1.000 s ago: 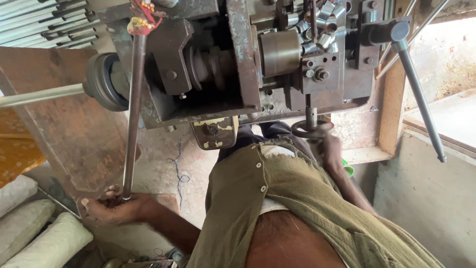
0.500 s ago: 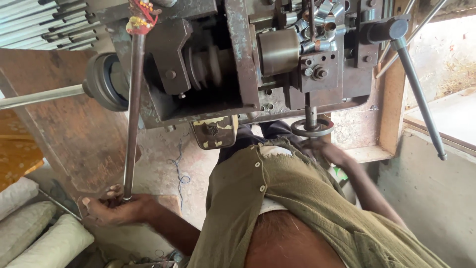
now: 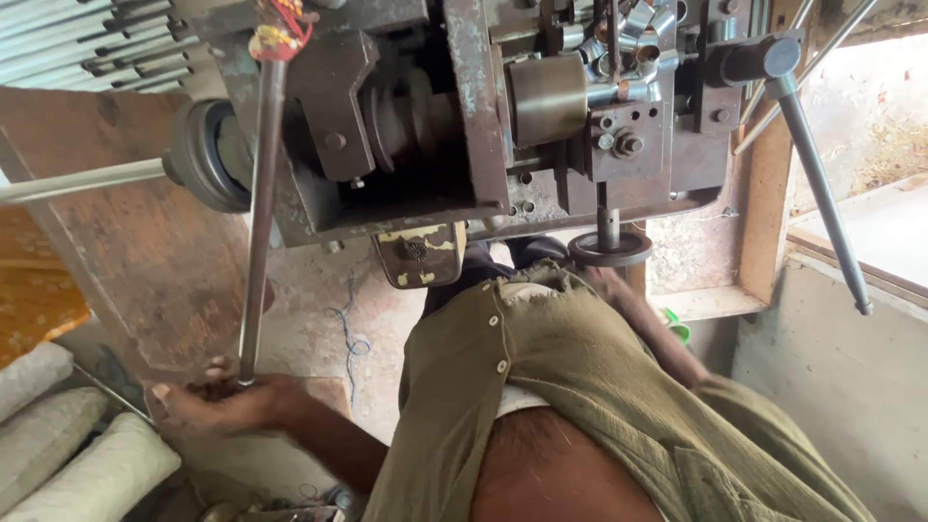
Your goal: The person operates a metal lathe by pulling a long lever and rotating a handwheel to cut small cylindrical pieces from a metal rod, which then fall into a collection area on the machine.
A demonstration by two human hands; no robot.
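My left hand is low on the left, its fingers closed round the bottom end of a long steel lever rod. The rod hangs down from a rusty metal machine, and a red and yellow thread is tied at its top. My right hand is blurred and sits just under a small round handwheel on the machine's underside. My olive shirt partly hides that hand, so its grip is unclear.
A second long lever with a dark knob slants down at the right, beside a concrete wall and a window ledge. Pale rolled bundles lie at lower left. A steel bar sticks out left from a pulley.
My right hand has slid from around the handwheel to just below it. My left hand stays on the rod's lower end.
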